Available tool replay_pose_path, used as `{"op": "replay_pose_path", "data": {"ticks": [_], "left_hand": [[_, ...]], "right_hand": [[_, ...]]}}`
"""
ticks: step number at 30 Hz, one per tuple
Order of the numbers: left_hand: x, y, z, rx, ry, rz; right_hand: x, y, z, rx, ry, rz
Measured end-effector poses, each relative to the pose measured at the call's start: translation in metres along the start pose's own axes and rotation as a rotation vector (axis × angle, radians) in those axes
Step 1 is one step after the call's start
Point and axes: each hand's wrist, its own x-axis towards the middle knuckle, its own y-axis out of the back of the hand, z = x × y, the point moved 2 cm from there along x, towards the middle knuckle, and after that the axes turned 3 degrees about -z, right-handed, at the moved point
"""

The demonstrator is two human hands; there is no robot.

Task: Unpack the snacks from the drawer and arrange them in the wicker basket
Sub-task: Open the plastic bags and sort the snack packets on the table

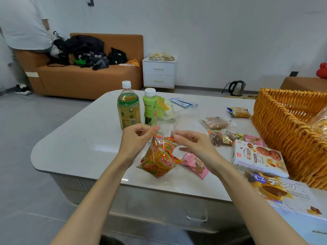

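My left hand [137, 138] and my right hand [192, 144] each pinch the top of a clear plastic bag [165, 128] above the table. Inside the bag hangs an orange snack packet [159, 160], and a pink packet [196, 165] lies at its lower right. The wicker basket [283, 131] stands at the right of the table with a clear packet showing inside. Beside the basket lie a white cookie box [258, 158] and a larger box marked C2 [286, 193]. The drawer front [196, 216] below the tabletop looks shut.
A tea bottle [128, 106] and a green bottle [150, 106] stand behind the bag. Small snack packets [221, 137] lie across the table [79, 138]. A person stands by the sofa [88, 76] at the far left. A white cabinet [159, 73] and a kettle [236, 88] are behind.
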Motion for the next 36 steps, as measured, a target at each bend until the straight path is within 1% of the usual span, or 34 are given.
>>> {"op": "replay_pose_path", "data": {"ticks": [2,4,6,8,9,10,12,13,15,16,17,19,20,21,22,24,26,27,28,29,31,32,33,34,36], "left_hand": [[0.0,-0.003,-0.001,0.056,-0.04,0.044],[0.001,-0.002,-0.004,0.157,-0.078,0.152],[0.0,0.0,-0.006,0.214,-0.084,0.259],[-0.001,0.0,-0.006,0.252,-0.061,0.275],[-0.001,0.0,-0.006,0.261,-0.044,0.262],[0.001,0.0,-0.009,0.254,-0.028,0.245],[0.006,0.003,-0.013,0.194,-0.003,0.193],[0.008,0.003,-0.016,0.188,-0.01,0.168],[0.008,-0.001,-0.017,0.227,-0.052,0.125],[0.007,-0.003,-0.016,0.237,-0.081,0.11],[0.006,-0.003,-0.013,0.25,-0.104,0.127],[0.004,0.002,-0.005,0.298,-0.135,0.235],[0.005,0.007,-0.004,0.293,-0.126,0.274],[0.006,0.01,-0.004,0.237,-0.082,0.286],[0.006,0.012,-0.006,0.146,0.002,0.265],[0.008,0.011,-0.015,-0.056,0.22,0.126],[0.004,0.004,-0.025,-0.239,0.394,-0.11],[0.002,-0.001,-0.028,-0.31,0.453,-0.228],[-0.001,-0.007,-0.027,-0.361,0.481,-0.309],[-0.003,-0.013,-0.025,-0.376,0.486,-0.35],[-0.002,-0.019,-0.023,-0.427,0.491,-0.317],[-0.001,-0.02,-0.021,-0.475,0.486,-0.287],[0.001,-0.02,-0.02,-0.515,0.471,-0.26],[0.002,-0.019,-0.018,-0.531,0.463,-0.239],[0.005,-0.013,-0.018,-0.515,0.441,-0.204]], "right_hand": [[0.001,0.001,0.001,-0.052,0.035,0.045],[0.001,0.009,0.003,-0.21,0.061,0.063],[0.0,0.017,0.005,-0.421,0.022,0.049],[-0.001,0.018,0.006,-0.449,-0.022,0.006],[-0.001,0.017,0.006,-0.401,-0.03,-0.006],[-0.002,0.015,0.004,-0.299,-0.042,-0.004],[-0.003,0.011,0.0,-0.02,-0.097,-0.005],[-0.004,0.009,-0.001,0.083,-0.13,-0.024],[-0.007,0.004,0.002,0.107,-0.171,-0.055],[-0.008,0.002,0.003,0.106,-0.18,-0.037],[-0.008,0.001,0.005,0.127,-0.172,0.013],[-0.005,0.005,0.008,0.256,-0.14,0.17],[-0.003,0.008,0.009,0.335,-0.119,0.229],[0.0,0.012,0.011,0.397,-0.098,0.271],[0.002,0.016,0.014,0.45,-0.088,0.301],[0.007,0.021,0.021,0.533,-0.097,0.343],[0.008,0.021,0.024,0.632,-0.108,0.346],[0.008,0.02,0.023,0.684,-0.102,0.33],[0.008,0.018,0.021,0.738,-0.101,0.321],[0.007,0.017,0.018,0.786,-0.103,0.309],[0.006,0.017,0.017,0.847,-0.124,0.28],[0.007,0.018,0.018,0.838,-0.13,0.274],[0.007,0.02,0.018,0.768,-0.121,0.296],[0.007,0.026,0.02,0.619,-0.107,0.366],[0.003,0.042,0.017,0.141,-0.023,0.611]]}}
